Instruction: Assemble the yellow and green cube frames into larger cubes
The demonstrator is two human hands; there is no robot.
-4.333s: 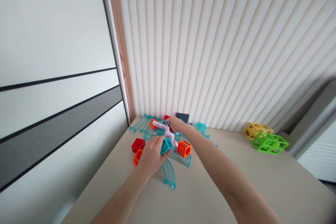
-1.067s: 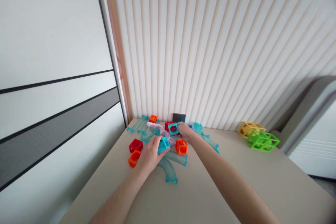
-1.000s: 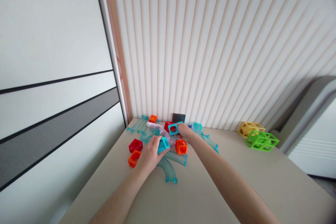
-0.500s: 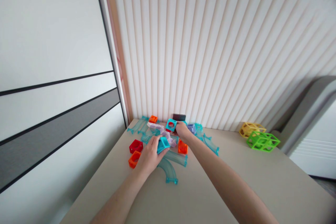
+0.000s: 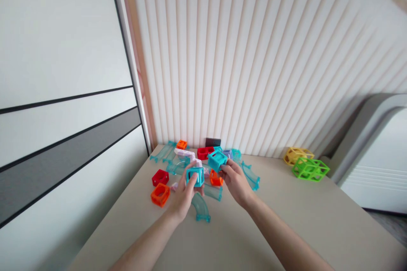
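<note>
My left hand [image 5: 181, 197] holds a teal hollow cube [image 5: 195, 176] lifted just above the table. My right hand [image 5: 235, 181] grips a second teal cube [image 5: 216, 160], tilted, close to the right of the first one; the two cubes are a small gap apart. Beneath and behind them lie a pale lilac zigzag track [image 5: 187, 156], an orange cube [image 5: 215, 180] and a curved clear teal track [image 5: 201, 207].
On the beige table [image 5: 286, 216]: a red cube [image 5: 160, 176], an orange cube [image 5: 160, 194], a red block [image 5: 203, 153], several clear teal track pieces [image 5: 249, 174] by the ribbed wall. Yellow [image 5: 297, 155] and green [image 5: 310, 169] lattice cubes sit far right.
My right hand drew its teal cube back from the pile near the wall toward me. My left hand raised its teal cube off the table. The camera tilted slightly.
</note>
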